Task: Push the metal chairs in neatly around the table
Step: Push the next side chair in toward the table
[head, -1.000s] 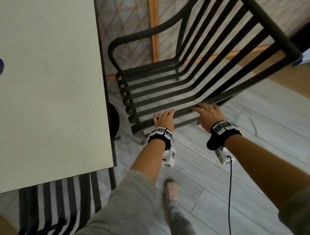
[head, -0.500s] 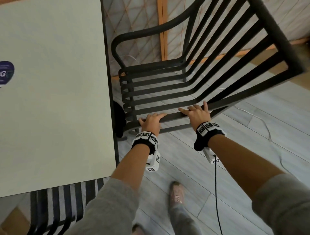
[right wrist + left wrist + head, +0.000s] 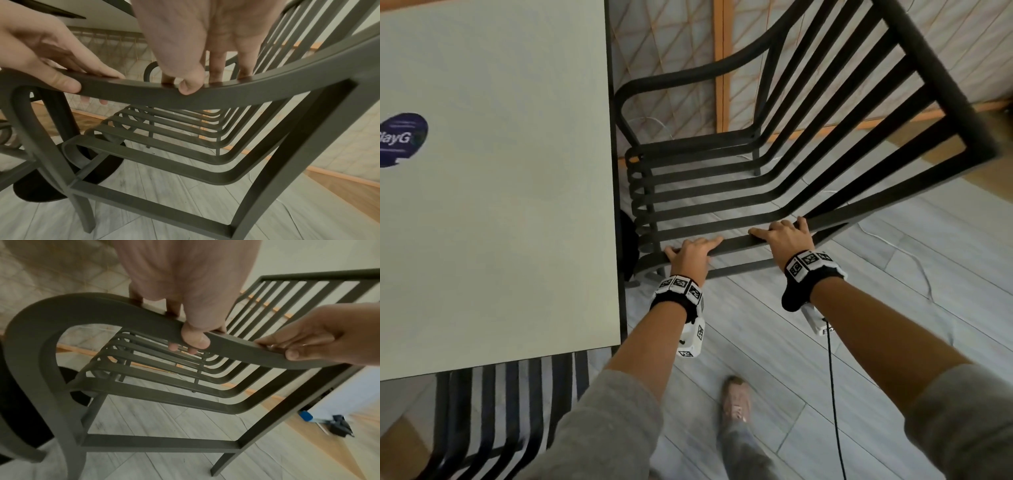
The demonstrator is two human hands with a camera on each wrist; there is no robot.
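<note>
Grey plank flooring (image 3: 739, 342) ran under everything, with a lattice-patterned screen (image 3: 674, 61) behind, and the pale table (image 3: 500, 205) took up the left of the head view. So the dark metal chair (image 3: 774, 192) sat at the table's right edge, seat front just about meeting the tabletop's edge and facing the table, not tucked under as far as I could tell. Both hands were on the near armrest (image 3: 236, 345): the left hand (image 3: 690, 255) had its fingers curled over the top with the thumb hooked round the outer face, gripping it near the front bend, and the right hand (image 3: 786, 240) held the same bar further back, fingers draped over it and thumb pressed to the side. Grabbing it sideways like that looked more like nudging it into line along the table than shoving it in, just my read. A second slatted chair (image 3: 500, 411) poked out from beneath the table's near edge at the bottom, seat partly under already, so that one seemed roughly done. Overall I'd call it midway-ish: this chair needed squaring and sliding in, and any others were out of view, so can't say.
</note>
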